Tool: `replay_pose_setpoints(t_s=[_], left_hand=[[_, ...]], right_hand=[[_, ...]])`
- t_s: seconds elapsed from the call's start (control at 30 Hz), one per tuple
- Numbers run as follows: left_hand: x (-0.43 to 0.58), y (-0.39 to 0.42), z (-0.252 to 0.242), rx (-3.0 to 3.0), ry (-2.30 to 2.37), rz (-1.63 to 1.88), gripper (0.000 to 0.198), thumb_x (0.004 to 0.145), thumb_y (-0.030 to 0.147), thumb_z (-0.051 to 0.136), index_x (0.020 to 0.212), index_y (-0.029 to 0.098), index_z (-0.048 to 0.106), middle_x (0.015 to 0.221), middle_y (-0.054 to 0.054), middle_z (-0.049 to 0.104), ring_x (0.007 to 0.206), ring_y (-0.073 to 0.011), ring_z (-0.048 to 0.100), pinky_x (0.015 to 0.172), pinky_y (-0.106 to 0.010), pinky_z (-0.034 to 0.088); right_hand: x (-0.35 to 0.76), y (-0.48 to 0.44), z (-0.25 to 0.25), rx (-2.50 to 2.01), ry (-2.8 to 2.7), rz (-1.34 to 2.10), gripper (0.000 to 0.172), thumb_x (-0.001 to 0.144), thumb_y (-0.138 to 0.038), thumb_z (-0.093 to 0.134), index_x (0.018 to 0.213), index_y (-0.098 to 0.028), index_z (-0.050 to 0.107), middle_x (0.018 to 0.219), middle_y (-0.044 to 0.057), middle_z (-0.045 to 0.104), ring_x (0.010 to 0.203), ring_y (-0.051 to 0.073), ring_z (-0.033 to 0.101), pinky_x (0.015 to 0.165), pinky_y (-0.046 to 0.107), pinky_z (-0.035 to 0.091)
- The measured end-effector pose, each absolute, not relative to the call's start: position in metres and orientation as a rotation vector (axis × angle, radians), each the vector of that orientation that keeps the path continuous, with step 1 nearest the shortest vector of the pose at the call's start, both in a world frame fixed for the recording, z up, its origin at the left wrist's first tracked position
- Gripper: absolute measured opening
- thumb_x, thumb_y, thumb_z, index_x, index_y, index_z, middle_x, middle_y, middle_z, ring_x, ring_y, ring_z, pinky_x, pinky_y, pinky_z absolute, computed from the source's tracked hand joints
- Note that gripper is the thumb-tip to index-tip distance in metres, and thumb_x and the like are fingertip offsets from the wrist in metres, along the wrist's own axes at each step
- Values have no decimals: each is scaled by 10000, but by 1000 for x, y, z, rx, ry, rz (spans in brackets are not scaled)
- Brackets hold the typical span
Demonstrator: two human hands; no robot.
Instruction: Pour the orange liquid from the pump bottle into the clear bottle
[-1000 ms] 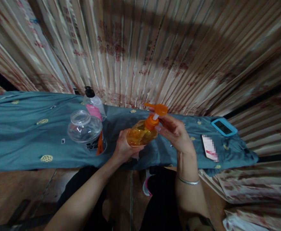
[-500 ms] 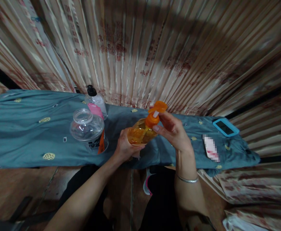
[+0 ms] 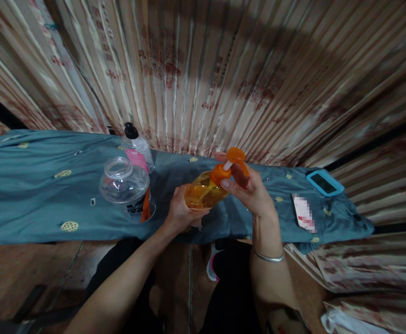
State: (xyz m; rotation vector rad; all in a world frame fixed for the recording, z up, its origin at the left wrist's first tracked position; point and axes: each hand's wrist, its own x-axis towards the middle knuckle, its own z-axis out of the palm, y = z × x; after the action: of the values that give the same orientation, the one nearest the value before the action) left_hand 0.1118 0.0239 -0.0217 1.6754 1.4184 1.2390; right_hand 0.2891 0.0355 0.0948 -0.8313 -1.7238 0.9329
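Note:
A clear pump bottle (image 3: 203, 192) of amber liquid is tilted to the right above the cloth. My left hand (image 3: 182, 211) is wrapped round its lower body. My right hand (image 3: 250, 188) grips the orange pump collar (image 3: 220, 174), thumb in front and fingers behind, partly hidden. The orange pump head (image 3: 236, 155) stands up on its white stem, its spout pointing down to the right near my right palm. To the left stand a clear wide-bellied jar (image 3: 123, 183) with an open mouth and a clear bottle (image 3: 138, 150) with a black pump top and pink label.
A teal patterned cloth (image 3: 43, 199) covers the narrow table. On its right lie a phone (image 3: 303, 213) and a blue-framed digital timer (image 3: 324, 182). Pleated curtains (image 3: 203, 79) hang right behind the table. My legs and a shoe (image 3: 212, 264) show below the front edge.
The orange pump head has turned, its spout now pointing right and downward, and my right fingers have shifted round the collar. My left hand keeps its hold on the bottle.

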Motion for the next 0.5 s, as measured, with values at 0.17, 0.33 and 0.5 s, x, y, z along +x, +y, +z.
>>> replay_pose_setpoints(t_s=[0.17, 0.33, 0.5], left_hand=[[113, 25, -22, 1680, 1444, 1240, 695, 469, 378, 902, 1060, 205, 578, 1001, -33, 655, 992, -255, 625, 866, -393, 535], [112, 24, -18, 1689, 1450, 1207, 708, 464, 350, 905, 1071, 197, 573, 1010, -42, 660, 1005, -262, 633, 874, -404, 544], [111, 23, -13, 1695, 1442, 1215, 701, 472, 354, 905, 1072, 206, 575, 1005, -32, 662, 995, -251, 642, 869, -394, 554]], right_hand=[[285, 41, 87, -910, -1672, 761, 440, 664, -274, 885, 1045, -229, 668, 1062, 26, 677, 1101, 232, 588, 1018, 373, 413], [283, 35, 98, -767, -1589, 786, 272, 815, -263, 763, 1074, -285, 684, 1131, -6, 675, 1124, 163, 606, 999, 297, 465], [281, 25, 114, -618, -1449, 739, 242, 856, -181, 716, 1094, -223, 714, 1005, 6, 726, 995, 147, 676, 878, 217, 529]])
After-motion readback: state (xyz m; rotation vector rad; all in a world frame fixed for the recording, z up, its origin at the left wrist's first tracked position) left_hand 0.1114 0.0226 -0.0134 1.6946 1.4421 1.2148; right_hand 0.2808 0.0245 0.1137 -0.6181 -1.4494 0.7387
